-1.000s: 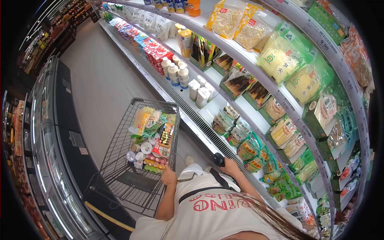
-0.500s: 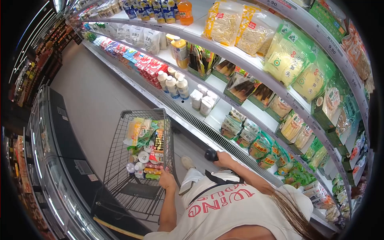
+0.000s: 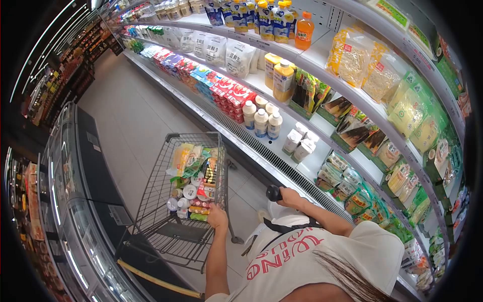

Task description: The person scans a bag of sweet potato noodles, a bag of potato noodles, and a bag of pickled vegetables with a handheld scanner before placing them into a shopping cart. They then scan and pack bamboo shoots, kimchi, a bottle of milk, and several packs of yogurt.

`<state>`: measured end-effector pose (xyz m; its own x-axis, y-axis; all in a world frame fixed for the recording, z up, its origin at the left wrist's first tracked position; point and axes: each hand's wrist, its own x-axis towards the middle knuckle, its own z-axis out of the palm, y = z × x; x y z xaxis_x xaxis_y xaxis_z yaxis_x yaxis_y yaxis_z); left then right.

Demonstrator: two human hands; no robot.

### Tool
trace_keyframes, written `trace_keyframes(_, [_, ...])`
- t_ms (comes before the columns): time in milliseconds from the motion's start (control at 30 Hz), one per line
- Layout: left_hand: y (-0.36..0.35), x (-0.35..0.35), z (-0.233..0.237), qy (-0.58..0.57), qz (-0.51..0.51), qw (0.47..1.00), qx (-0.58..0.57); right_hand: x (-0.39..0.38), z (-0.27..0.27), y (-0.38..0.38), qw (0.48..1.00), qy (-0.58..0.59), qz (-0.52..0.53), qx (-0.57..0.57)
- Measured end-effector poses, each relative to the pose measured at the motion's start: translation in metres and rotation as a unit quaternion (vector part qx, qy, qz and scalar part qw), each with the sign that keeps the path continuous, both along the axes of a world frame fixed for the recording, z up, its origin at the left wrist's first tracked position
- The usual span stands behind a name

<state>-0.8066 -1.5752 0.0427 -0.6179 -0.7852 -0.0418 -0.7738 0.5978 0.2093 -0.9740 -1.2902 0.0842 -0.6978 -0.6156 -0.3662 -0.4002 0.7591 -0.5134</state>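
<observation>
My left hand (image 3: 217, 216) is closed on the right side rail of a wire shopping cart (image 3: 151, 201). In the cart's far part lie bagged foods (image 3: 182, 160), leafy greens (image 3: 177, 181), a white-lidded tub (image 3: 189, 191) and several small bottles and packs (image 3: 198, 210) close to that hand. My right hand (image 3: 289, 198) is wrapped round a black round-ended object (image 3: 274, 193), held in front of my body to the right of the cart. Its exact kind cannot be made out.
A refrigerated shelf (image 3: 282, 166) runs along the right with white-capped bottles (image 3: 260, 122), red cartons (image 3: 234, 98), an orange drink bottle (image 3: 304, 31) and bagged noodles (image 3: 350, 56). Dark freezer cases (image 3: 95, 176) line the left. The grey aisle floor (image 3: 115, 100) stretches ahead.
The view has shifted, so the shelf goods now appear farther right. The cart and both hands have moved slightly right in view. Both hands keep their holds.
</observation>
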Motion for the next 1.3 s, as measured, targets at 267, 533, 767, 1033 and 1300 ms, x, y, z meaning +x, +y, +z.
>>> trace_keyframes(267, [-0.100,-0.040,-0.001,0.006,0.007,0.999,-0.045,-0.052,-0.008,-0.102,0.999,0.004,0.036,-0.002])
trace_keyframes(533, [-0.195,-0.085,0.015,0.059,0.010,0.998,-0.021,-0.145,-0.012,-0.239,0.999,0.008,0.033,-0.040])
trace_keyframes(767, [-0.283,-0.119,0.007,-0.016,0.020,1.000,0.009,-0.224,0.008,-0.346,0.998,0.015,-0.008,-0.061])
trace_keyframes(1033, [-0.371,-0.176,0.003,0.016,0.017,1.000,0.001,-0.262,-0.017,-0.392,0.999,0.003,0.032,0.022])
trace_keyframes(1300, [-0.457,-0.240,0.000,0.018,0.006,1.000,0.009,-0.302,-0.006,-0.459,0.999,-0.005,-0.033,0.021])
